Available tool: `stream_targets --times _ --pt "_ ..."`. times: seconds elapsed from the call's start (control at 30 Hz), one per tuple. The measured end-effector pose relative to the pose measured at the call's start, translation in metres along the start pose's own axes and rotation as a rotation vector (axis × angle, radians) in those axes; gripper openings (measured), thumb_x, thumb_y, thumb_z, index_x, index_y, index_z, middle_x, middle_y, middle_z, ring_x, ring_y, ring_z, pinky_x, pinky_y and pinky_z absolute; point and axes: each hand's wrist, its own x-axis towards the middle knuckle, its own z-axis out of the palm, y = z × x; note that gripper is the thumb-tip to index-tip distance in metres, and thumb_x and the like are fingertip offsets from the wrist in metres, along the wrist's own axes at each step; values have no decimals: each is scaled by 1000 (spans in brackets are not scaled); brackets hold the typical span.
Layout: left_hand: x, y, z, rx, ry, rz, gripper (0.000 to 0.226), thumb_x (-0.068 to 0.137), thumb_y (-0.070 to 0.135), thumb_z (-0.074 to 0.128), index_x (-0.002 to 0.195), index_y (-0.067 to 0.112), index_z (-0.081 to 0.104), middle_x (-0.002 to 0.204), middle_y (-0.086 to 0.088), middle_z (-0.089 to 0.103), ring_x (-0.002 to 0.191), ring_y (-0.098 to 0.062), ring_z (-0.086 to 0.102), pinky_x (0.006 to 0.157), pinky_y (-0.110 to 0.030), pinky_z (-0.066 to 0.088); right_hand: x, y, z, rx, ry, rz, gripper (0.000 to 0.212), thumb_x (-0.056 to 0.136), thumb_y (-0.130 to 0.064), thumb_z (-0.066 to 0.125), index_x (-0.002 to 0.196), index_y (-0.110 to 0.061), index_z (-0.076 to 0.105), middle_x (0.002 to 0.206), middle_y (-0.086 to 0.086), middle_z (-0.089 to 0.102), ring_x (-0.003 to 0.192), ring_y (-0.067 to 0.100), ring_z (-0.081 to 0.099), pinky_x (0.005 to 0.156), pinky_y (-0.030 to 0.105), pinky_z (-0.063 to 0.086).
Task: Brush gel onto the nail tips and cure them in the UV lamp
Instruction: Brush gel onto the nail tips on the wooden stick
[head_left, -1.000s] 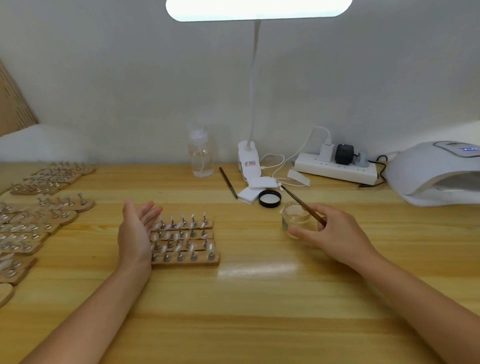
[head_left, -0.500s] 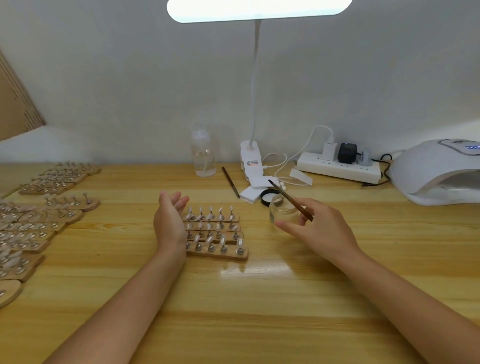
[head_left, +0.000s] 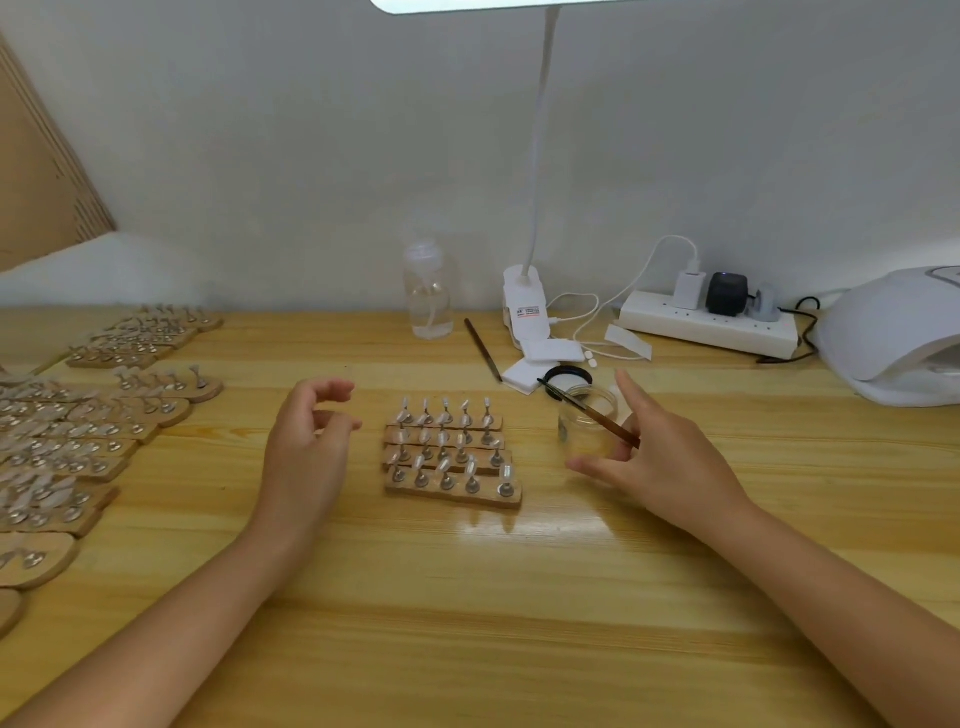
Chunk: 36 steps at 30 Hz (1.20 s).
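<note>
Four wooden strips with clear nail tips (head_left: 452, 453) on metal pegs lie side by side at the table's middle. My left hand (head_left: 311, 441) hovers just left of them, fingers loosely curled, holding nothing. My right hand (head_left: 660, 462) is right of the strips and holds a thin brown brush (head_left: 592, 414) whose tip reaches over the open glass gel jar (head_left: 586, 431). Thumb and forefinger spread around the jar. The white UV lamp (head_left: 893, 338) sits at the far right edge.
Many more wooden strips with nail tips (head_left: 78, 426) cover the table's left side. At the back stand a clear bottle (head_left: 428, 299), a second brush (head_left: 483, 349), the black jar lid (head_left: 569, 375), white pads (head_left: 545, 351), a desk lamp clamp (head_left: 524, 306) and a power strip (head_left: 706, 326).
My left hand pushed the four strips to the right, then drew away from them and curled its fingers. My right hand moved the jar and brush left, nearer the strips.
</note>
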Motion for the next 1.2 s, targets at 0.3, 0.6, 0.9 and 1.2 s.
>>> stream_targets --times 0.3,0.6,0.9,1.2 --pt "-26 -8 -10 184 -356 -43 32 75 1 65 89 27 52 89 7 60 82 -9 56 68 -11 39 -11 4 -10 380 294 -112 49 85 -45 48 130 -45 28 72 9 60 64 10 54 57 7 41" --pt "-32 0 -7 301 -483 50 23 64 26 79 82 32 66 79 4 61 73 -3 51 63 -9 38 -16 7 -17 622 434 -245 39 96 -6 34 107 -37 54 91 1 63 67 8 64 54 20 52" --pt "-49 24 51 217 -616 247 16 69 32 75 82 34 66 78 13 60 71 1 49 63 -13 40 -14 1 -38 748 507 -160 24 85 -34 53 70 -17 45 49 2 57 44 3 52 50 14 44" --pt "-48 27 92 328 -516 439 21 79 38 65 99 30 66 78 26 49 72 15 44 55 -11 28 -2 0 -55 882 230 41 54 81 -59 31 81 -20 69 56 0 63 46 6 50 44 16 42"
